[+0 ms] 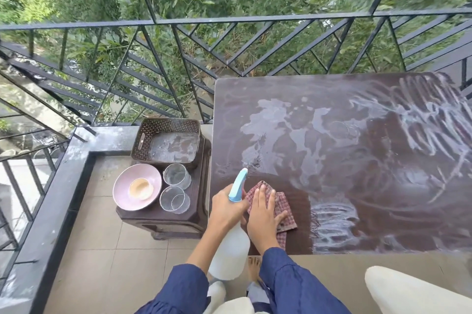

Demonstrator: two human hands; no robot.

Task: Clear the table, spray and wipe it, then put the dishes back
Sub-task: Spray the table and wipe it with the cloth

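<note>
The dark brown table [383,186] is wet, with puddles and wipe streaks across its top. My left hand [227,207] grips a white spray bottle [231,252] with a blue nozzle, held at the table's near left corner. Flat on a red checked cloth [282,207], my right hand [263,216] presses it onto the table beside the bottle. On a low brown stool [196,214] left of the table sit a pink plate [122,188] with a small cream bowl [141,188] on it and two clear glasses [176,175] [175,199].
A brown perforated basket [166,140] stands at the back of the stool. A black metal railing [178,40] runs behind the table and along the left, with a grey ledge [63,180] below it. A cream chair part [419,290] shows at the bottom right.
</note>
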